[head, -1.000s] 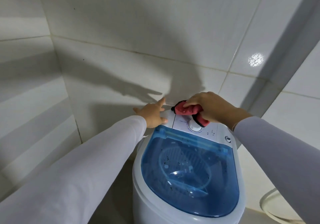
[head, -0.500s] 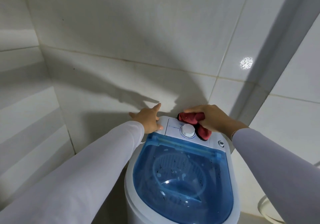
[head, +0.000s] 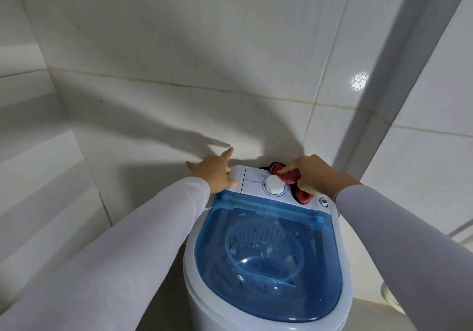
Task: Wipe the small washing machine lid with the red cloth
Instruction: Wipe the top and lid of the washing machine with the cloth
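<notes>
The right hand [head: 316, 174] has its fingers bunched tight around the red cloth [head: 290, 177], pressed on the white control panel [head: 252, 181] beside the dial [head: 274, 184]. The left hand [head: 217, 174], fingers spread and holding nothing, braces the machine's corner. The blue translucent lid [head: 268, 254] looks smooth, probably slippery; the soft cloth handles best wadded.

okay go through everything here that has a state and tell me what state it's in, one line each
blue lid: closed, dark specks on it.
red cloth: bunched, pressed on the control panel beside the dial.
white dial: uncovered; setting unreadable.
right hand: gripping the cloth.
left hand: open, flat on the machine's back left corner.
</notes>
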A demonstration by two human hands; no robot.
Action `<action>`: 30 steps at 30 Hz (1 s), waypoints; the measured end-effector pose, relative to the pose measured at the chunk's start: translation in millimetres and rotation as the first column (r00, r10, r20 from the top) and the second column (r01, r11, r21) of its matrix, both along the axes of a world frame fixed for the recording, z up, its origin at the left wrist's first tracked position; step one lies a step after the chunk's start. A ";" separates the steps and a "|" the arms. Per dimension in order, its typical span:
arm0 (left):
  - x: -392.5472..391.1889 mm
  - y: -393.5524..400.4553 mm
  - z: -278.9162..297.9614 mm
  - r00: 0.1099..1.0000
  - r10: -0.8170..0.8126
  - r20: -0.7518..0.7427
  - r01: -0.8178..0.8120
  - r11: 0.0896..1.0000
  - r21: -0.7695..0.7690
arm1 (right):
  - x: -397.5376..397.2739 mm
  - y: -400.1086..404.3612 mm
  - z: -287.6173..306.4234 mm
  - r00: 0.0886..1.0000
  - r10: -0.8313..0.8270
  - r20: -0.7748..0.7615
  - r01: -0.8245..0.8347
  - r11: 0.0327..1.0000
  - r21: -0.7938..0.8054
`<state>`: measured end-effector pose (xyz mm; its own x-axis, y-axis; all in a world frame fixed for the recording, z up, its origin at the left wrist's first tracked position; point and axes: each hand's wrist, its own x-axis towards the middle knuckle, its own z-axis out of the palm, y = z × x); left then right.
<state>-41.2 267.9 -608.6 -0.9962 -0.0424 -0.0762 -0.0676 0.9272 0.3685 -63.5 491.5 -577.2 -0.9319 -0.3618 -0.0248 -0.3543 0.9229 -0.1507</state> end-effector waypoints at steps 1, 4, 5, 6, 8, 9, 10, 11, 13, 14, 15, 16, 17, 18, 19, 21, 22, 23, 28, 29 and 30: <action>0.6 -0.2 -0.1 1.000 -0.001 0.001 0.001 1.000 0.001 | 1.6 1.6 -0.8 1.000 -0.006 0.000 0.006 1.000 -0.003; 1.9 0.0 0.5 1.000 0.002 0.002 -0.002 1.000 0.007 | 8.3 6.1 -2.1 0.999 -0.036 0.010 0.036 0.999 -0.017; 2.1 0.5 0.7 1.000 0.004 0.002 -0.004 1.000 0.006 | 10.9 8.0 -2.4 0.999 -0.048 0.014 0.048 0.999 -0.020; 1.9 0.8 0.6 1.000 0.006 0.001 -0.006 1.000 0.005 | 13.4 9.4 -2.8 0.998 -0.058 0.018 0.059 0.998 -0.024; 2.0 1.0 0.3 1.000 0.010 0.000 -0.010 1.000 0.006 | 19.0 12.2 -4.6 0.996 -0.078 0.030 0.079 0.996 -0.036; 2.2 1.0 0.1 1.000 0.009 -0.001 -0.009 1.000 0.007 | 22.0 13.4 -5.4 0.996 -0.085 0.039 0.087 0.995 -0.042; 2.1 1.1 -0.1 1.000 0.009 -0.003 -0.009 1.000 0.007 | 24.9 14.5 -6.1 0.995 -0.089 0.049 0.091 0.995 -0.049; 2.3 1.3 -0.3 1.000 0.009 -0.006 -0.009 1.000 0.007 | 27.3 15.3 -6.6 0.994 -0.089 0.062 0.093 0.994 -0.058; 3.2 2.1 -0.3 1.000 0.012 -0.011 -0.012 1.000 0.010 | 31.1 16.4 -8.4 0.993 -0.084 0.081 0.088 0.994 -0.059; 3.6 2.6 -0.4 1.000 0.014 -0.013 -0.013 1.000 0.010 | 32.8 16.7 -9.1 0.993 -0.078 0.090 0.083 0.995 -0.053; 4.2 3.1 -0.3 1.000 0.016 -0.013 -0.015 1.000 0.009 | 34.5 17.2 -9.4 0.993 -0.071 0.099 0.076 0.996 -0.044; 4.6 3.4 -0.3 1.000 0.018 -0.013 -0.018 1.000 0.009 | 36.1 17.7 -9.6 0.992 -0.063 0.105 0.067 0.997 -0.035; 4.9 3.8 -0.3 1.000 0.020 -0.012 -0.020 1.000 0.010 | 38.1 18.3 -9.5 0.992 -0.054 0.110 0.057 0.998 -0.025; 4.9 4.1 -0.5 1.000 0.022 -0.013 -0.022 1.000 0.011 | 39.9 18.8 -9.1 0.993 -0.042 0.114 0.044 0.999 -0.019; 4.8 4.3 -0.6 1.000 0.024 -0.014 -0.024 1.000 0.012 | 41.0 19.5 -8.8 0.992 -0.032 0.119 0.034 0.999 -0.017; 4.8 4.9 -0.8 0.999 0.028 -0.016 -0.028 1.000 0.011 | 42.6 21.1 -8.6 0.991 -0.011 0.134 0.014 1.000 -0.022; 4.8 5.2 -0.6 0.999 0.029 -0.015 -0.029 1.000 0.010 | 43.1 21.5 -8.7 0.990 0.001 0.140 0.002 1.000 -0.020; 5.1 5.5 -0.4 0.999 0.030 -0.013 -0.030 1.000 0.009 | 43.4 22.0 -8.6 0.989 0.013 0.146 -0.012 1.000 -0.010; 6.8 5.6 0.9 0.999 0.032 -0.007 -0.032 0.999 0.012 | 45.1 22.0 4.5 0.980 0.067 0.188 -0.076 0.996 0.045; 6.8 5.8 1.0 0.999 0.031 -0.007 -0.031 0.999 0.012 | 44.5 22.9 10.3 0.975 0.065 0.212 -0.077 0.996 0.047; 6.4 5.9 1.0 1.000 0.030 -0.008 -0.030 1.000 0.009 | 43.4 24.4 17.4 0.972 0.063 0.227 -0.074 0.997 0.039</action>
<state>-34.8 273.7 -607.6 -0.9951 -0.0717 -0.0687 -0.0924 0.9213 0.3776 -20.0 515.9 -559.9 -0.8735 -0.4179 -0.2496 -0.3787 0.9056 -0.1910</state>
